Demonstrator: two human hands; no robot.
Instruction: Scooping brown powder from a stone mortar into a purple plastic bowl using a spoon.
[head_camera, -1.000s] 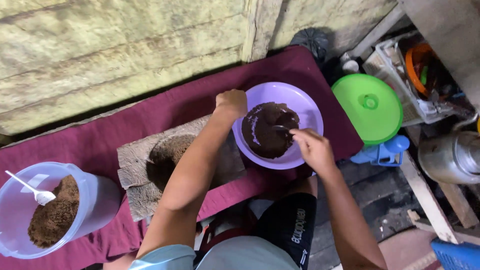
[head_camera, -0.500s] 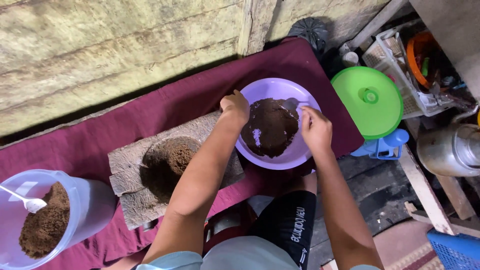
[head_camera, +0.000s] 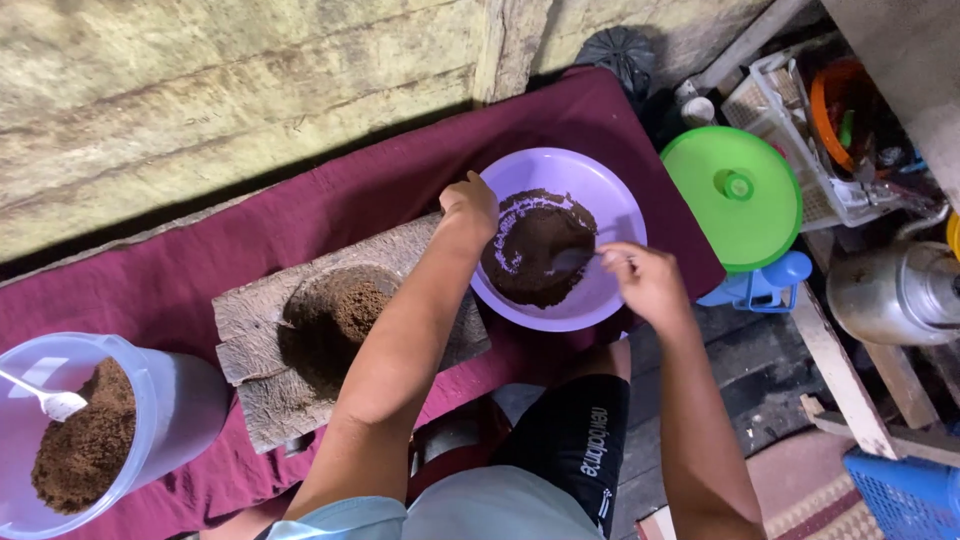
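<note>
- Purple bowl (head_camera: 610, 215) sat on the maroon cloth (head_camera: 300, 215), just right of the wooden block (head_camera: 260, 390) and just left of the green lid (head_camera: 735, 195), with both of your hands on or over it.
- Dark brown paste (head_camera: 530, 255) filled the bowl's middle, smeared up the left side of the inner wall.
- Your left hand (head_camera: 470, 205) rested on the bowl's left rim, fingers curled over the edge and closed on it, with the forearm running back across the block.
- Your right hand (head_camera: 650, 285) hovered over the bowl's near right rim, fingers pinched shut on the handle of a spoon (head_camera: 575, 260) whose dark bowl end lay in the paste.
- So the bowl lay between your two hands, the left at its far left edge, the right at its near right edge.
- The wooden block had a round hollow holding brown powder (head_camera: 345, 310), just left of your left forearm.
- A clear plastic tub (head_camera: 170, 400) stood at the near left, well apart from both hands, with more brown powder and a white spoon (head_camera: 50, 400) inside.
- Right of the green lid, a blue plastic piece (head_camera: 765, 285) showed beneath it, a white crate (head_camera: 790, 130) stood farther right, and a metal kettle (head_camera: 895, 290) sat near the right edge.
</note>
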